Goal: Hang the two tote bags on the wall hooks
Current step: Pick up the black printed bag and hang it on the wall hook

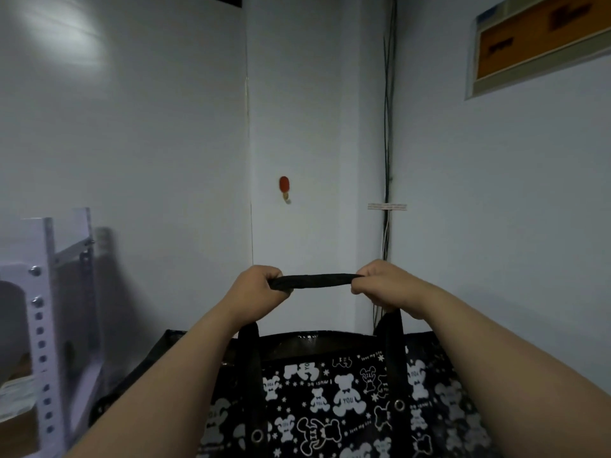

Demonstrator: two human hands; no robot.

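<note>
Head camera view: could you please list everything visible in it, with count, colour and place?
tote bag: one, black with white bear print, bottom centre.
bag handle: one, black, stretched level between the hands, below the hook.
wall hook: one, red, on the white wall at centre, nothing on it.
cables: several, dark, running down the corner at right, taped.
framed sign: one, orange, upper right wall.
metal rack: one, white, at left.
left hand: one, gripping the handle.
right hand: one, gripping the handle.
</note>
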